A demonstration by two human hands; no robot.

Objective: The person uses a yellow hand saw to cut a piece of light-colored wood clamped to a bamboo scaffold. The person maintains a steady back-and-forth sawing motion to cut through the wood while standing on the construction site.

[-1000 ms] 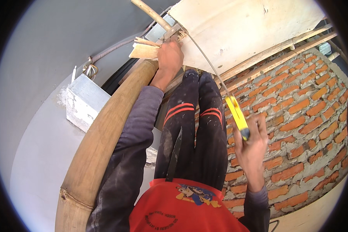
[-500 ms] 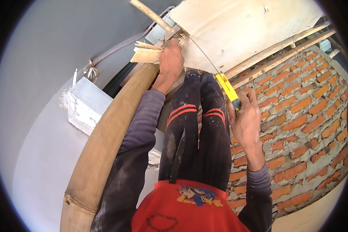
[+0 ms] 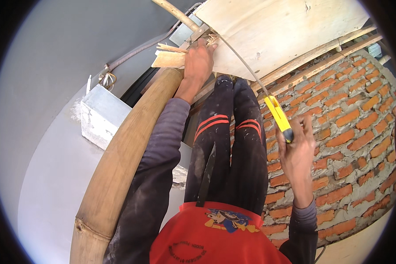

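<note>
My right hand (image 3: 298, 152) is closed round the end of the yellow handle of a handsaw (image 3: 279, 116). Its thin blade, seen nearly edge-on, slants up and left to the corner of a pale wooden sheet. Beside that corner my left hand (image 3: 199, 64) is closed over a splintered piece of wood (image 3: 168, 59), whose broken ends stick out on both sides of the hand. The palm and what lies beneath it are hidden. Just beyond the left fingers is a pale wooden stick (image 3: 178, 15) with a block-like piece at its near end.
A thick bamboo pole (image 3: 119, 163) runs along my left arm. The pale wooden sheet (image 3: 286, 35) lies ahead, with wooden battens (image 3: 312, 66) along its edge. At right is a brick wall (image 3: 339, 145); a grey wall (image 3: 75, 44) with a whitish block (image 3: 103, 114) stands at left.
My right hand has drawn the handsaw back toward me and to the right, and more blade shows. The left hand keeps its place on the wood; the whole view has shifted slightly.
</note>
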